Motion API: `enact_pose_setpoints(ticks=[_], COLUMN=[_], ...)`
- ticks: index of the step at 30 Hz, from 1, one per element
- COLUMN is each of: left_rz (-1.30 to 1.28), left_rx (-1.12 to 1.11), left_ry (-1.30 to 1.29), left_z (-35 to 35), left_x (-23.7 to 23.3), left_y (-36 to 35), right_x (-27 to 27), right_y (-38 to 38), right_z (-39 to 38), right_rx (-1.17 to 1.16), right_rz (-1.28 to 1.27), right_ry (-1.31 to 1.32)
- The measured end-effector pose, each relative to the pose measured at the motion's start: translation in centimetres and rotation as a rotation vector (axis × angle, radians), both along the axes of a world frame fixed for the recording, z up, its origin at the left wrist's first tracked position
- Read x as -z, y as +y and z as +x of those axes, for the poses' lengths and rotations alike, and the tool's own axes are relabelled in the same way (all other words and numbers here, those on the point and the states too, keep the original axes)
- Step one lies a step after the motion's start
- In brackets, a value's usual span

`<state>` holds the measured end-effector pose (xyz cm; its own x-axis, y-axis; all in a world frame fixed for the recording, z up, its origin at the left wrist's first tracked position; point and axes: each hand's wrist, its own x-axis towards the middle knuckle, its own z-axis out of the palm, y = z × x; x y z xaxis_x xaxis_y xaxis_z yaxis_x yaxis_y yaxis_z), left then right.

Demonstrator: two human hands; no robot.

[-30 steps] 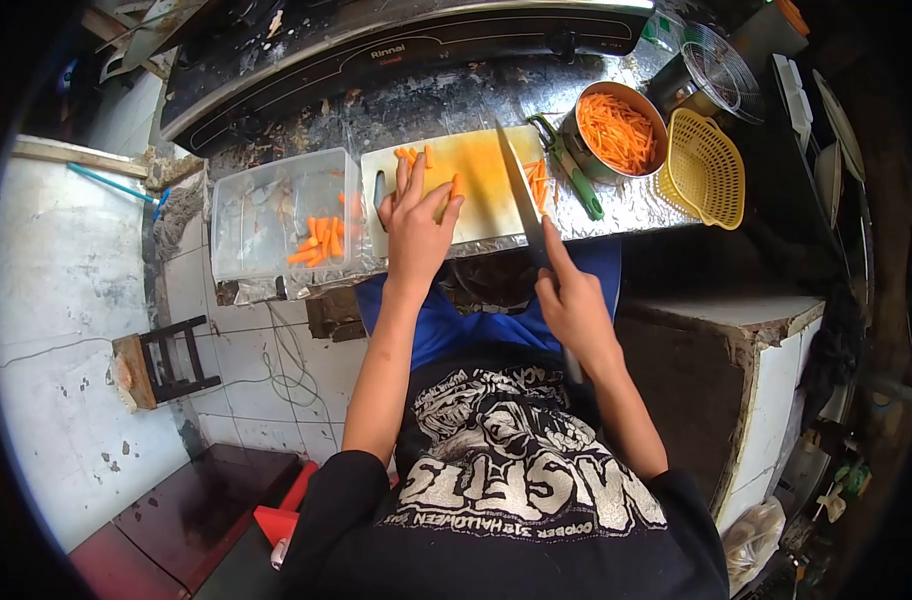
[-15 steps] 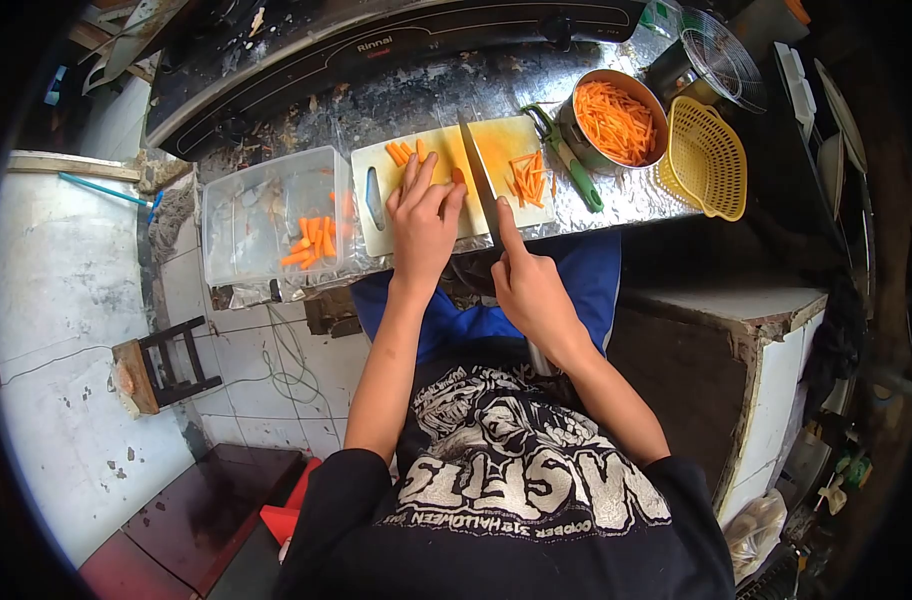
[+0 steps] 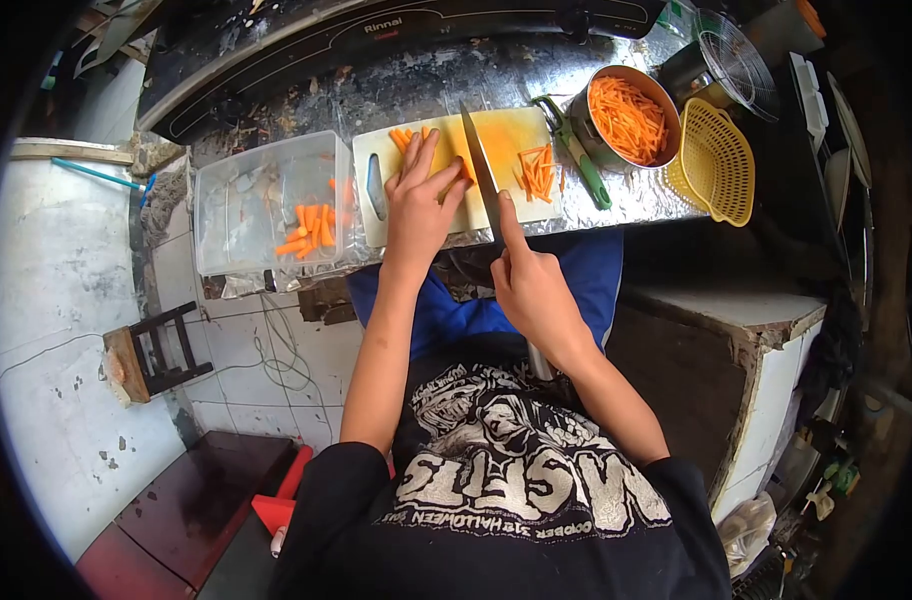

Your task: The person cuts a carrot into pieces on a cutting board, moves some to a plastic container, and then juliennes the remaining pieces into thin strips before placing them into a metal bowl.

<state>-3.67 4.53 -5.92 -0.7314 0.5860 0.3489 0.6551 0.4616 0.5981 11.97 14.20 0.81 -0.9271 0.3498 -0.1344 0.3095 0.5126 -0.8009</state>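
My left hand [image 3: 418, 215] rests on the white cutting board [image 3: 524, 125], its fingers holding down a carrot piece [image 3: 466, 172] beside the blade. A few more carrot sticks [image 3: 406, 137] lie beyond its fingertips, partly covered. In my right hand [image 3: 534, 290] is a large kitchen knife [image 3: 483, 165], index finger stretched along the blade's spine; the fist hides the handle. Right of the blade, thin carrot strips [image 3: 539, 174] form a small pile on the board. To the left, a clear plastic container [image 3: 231, 210] holds several carrot chunks [image 3: 316, 228].
A green-handled peeler [image 3: 592, 182] lies right of the board. Beyond it stand a metal pot [image 3: 598, 145] full of carrot strips [image 3: 628, 120] and a yellow plastic basket [image 3: 726, 180]. A black Rinnai stove [image 3: 376, 35] borders the foil-covered counter at the back.
The view has shifted slightly. The knife stays close to the carrot piece beside my left fingers, and both hands keep nearly the same places.
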Motion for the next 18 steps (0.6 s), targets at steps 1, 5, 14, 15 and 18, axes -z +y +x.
enact_pose_setpoints(ticks=[1, 5, 14, 15, 18], left_rz=[-0.003, -0.03, -0.007, -0.014, -0.017], left_rx=[0.0, 0.012, 0.035, 0.031, 0.025], left_ry=[-0.005, -0.012, -0.061, -0.053, -0.054], left_z=[0.0, -0.1, -0.3, -0.3, -0.3], left_x=[0.0, -0.2, 0.0, -0.1, -0.3], left_y=[-0.1, 0.0, 0.0, 0.0, 0.2], right_x=[-0.1, 0.2, 0.5, 0.5, 0.6], right_y=[-0.1, -0.4, -1.0, -1.1, -1.6], right_z=[0.0, -0.1, 0.7, 0.7, 0.9], right_rx=[0.0, -0.05, -0.04, -0.04, -0.028], right_rz=[-0.003, 0.065, 0.133, 0.118, 0.159], right_ry=[-0.005, 0.009, -0.075, -0.088, -0.133])
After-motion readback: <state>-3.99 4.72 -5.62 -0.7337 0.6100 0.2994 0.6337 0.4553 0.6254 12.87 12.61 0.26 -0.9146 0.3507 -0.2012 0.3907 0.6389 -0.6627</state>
